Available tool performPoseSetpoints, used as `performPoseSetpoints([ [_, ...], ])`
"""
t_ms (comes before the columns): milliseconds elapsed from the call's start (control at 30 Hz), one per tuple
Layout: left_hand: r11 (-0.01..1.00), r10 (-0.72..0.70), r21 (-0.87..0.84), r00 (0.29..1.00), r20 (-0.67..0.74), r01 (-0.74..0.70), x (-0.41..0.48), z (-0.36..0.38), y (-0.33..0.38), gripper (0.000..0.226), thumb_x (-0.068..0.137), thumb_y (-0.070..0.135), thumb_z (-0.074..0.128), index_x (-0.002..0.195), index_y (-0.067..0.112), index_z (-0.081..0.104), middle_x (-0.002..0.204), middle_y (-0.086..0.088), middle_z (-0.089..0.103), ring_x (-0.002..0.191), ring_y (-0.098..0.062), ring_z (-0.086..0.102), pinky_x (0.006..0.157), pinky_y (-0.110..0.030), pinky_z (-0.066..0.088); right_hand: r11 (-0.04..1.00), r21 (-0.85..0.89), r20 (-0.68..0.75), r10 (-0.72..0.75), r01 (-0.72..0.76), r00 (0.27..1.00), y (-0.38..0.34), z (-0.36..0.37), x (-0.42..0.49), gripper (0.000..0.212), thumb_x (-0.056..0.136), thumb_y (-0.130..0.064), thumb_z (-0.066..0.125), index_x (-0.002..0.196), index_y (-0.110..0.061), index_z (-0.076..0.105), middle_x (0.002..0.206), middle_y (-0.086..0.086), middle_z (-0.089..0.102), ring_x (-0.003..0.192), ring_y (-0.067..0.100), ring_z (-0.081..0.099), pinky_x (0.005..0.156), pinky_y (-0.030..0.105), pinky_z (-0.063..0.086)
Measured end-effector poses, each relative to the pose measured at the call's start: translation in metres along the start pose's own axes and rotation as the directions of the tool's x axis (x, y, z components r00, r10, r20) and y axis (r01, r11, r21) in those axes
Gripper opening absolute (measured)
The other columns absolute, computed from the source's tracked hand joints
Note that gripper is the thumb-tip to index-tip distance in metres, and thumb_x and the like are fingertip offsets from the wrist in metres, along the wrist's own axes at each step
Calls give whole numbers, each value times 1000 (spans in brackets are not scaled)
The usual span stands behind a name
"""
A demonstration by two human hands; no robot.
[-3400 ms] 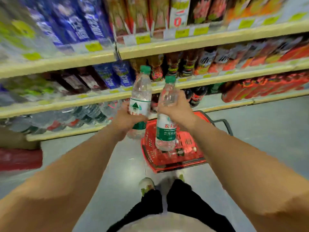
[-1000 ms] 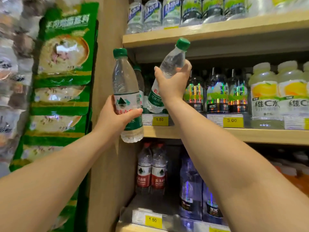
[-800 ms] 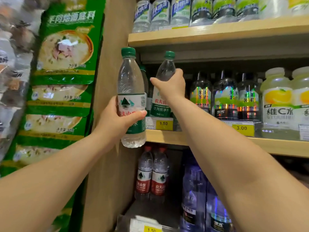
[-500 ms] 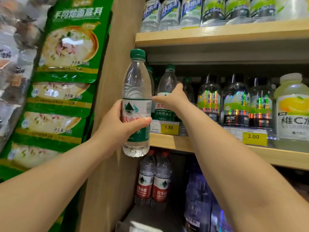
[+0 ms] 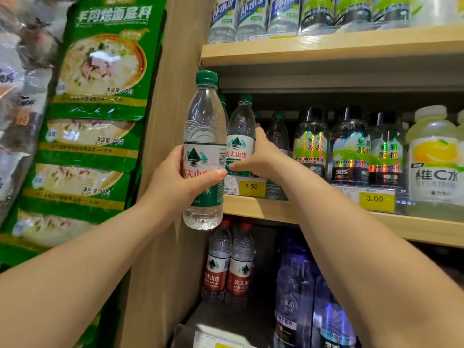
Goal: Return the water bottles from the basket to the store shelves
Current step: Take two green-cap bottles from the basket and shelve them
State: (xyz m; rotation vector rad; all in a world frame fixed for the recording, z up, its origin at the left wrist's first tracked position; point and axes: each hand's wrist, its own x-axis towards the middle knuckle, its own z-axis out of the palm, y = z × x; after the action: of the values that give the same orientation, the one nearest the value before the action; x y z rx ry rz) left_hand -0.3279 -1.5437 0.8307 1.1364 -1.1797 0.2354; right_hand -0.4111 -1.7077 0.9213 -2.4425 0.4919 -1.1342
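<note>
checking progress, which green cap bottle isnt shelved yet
The bottle in the left hand, held midair; the other bottle, in the right hand, stands on the shelf.

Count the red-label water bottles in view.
2, side by side on the lower shelf: left bottle, right bottle. More may be hidden behind them.

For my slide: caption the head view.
Right hand grips a water bottle on the shelf; left hand holds a second bottle.

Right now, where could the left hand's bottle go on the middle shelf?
The front gap between the shelved bottle in the right hand and the soda bottles looks free; a rear bottle stands behind it. Right of that, the shelf is packed.
</note>
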Motion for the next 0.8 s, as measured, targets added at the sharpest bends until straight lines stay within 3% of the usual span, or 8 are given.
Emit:
performPoseSetpoints([
  [167,999,21,-31,998,-51,-23,-1,6,5,58,70,29,81,122,25,55,108,8,70,94,-4,69,76,-26,58,993,-87,-138,-86,75,987,0,-6,-19,87,72,-36,79,141,-19,28,119,-2,58,102,16,60,82,36,55],
  [333,979,163,-93,971,-175,-181,22,31,25,57,71,32,83,120,23,54,109,7,68,99,-8,68,83,-31,58,931,-292,-434,-331,217,838,22,-43,-62,34,89,-27,56,121,-17,53,98,0,62,91,20,58,73,33,47],
  [433,925,378,79,884,-275,-371,44,54,41,71,71,48,81,127,17,51,118,-3,63,111,-23,61,90,-46,53,897,-388,-492,-396,212,775,38,-59,-77,25,87,-21,55,111,-13,57,92,1,61,88,20,55,73,34,46],
  [500,907,420,108,860,-290,-407,59,70,44,75,72,47,80,130,13,48,121,-5,61,113,-22,59,91,-44,53,891,-412,-510,-397,188,763,47,-64,-83,24,86,-20,56,109,-12,57,93,3,61,88,21,54,75,35,46],
  [600,934,354,133,910,-215,-331,70,90,51,69,70,46,81,127,23,50,116,13,59,99,4,55,84,-11,49,894,-422,-517,-376,153,769,60,-65,-90,25,84,-17,57,108,-10,58,93,6,61,89,23,54,76,35,43],
  [633,946,312,158,929,-197,-284,71,97,51,67,69,45,82,125,25,52,110,18,56,93,7,52,78,-7,45,896,-421,-521,-368,144,770,63,-63,-91,25,84,-17,57,107,-9,58,93,6,61,88,23,54,76,34,41],
  [733,961,213,215,960,-179,-173,74,112,46,69,66,41,84,125,24,51,107,15,57,96,-4,53,72,-10,41,907,-398,-538,-353,138,765,65,-61,-93,23,84,-17,56,106,-10,58,91,4,62,87,23,54,73,34,40],
  [800,956,180,261,970,-161,-134,74,119,42,88,66,40,85,138,20,37,123,5,59,109,-13,57,82,-17,47,909,-392,-525,-348,143,777,65,-60,-93,22,85,-17,54,106,-11,58,90,3,62,88,23,54,75,37,44],
])
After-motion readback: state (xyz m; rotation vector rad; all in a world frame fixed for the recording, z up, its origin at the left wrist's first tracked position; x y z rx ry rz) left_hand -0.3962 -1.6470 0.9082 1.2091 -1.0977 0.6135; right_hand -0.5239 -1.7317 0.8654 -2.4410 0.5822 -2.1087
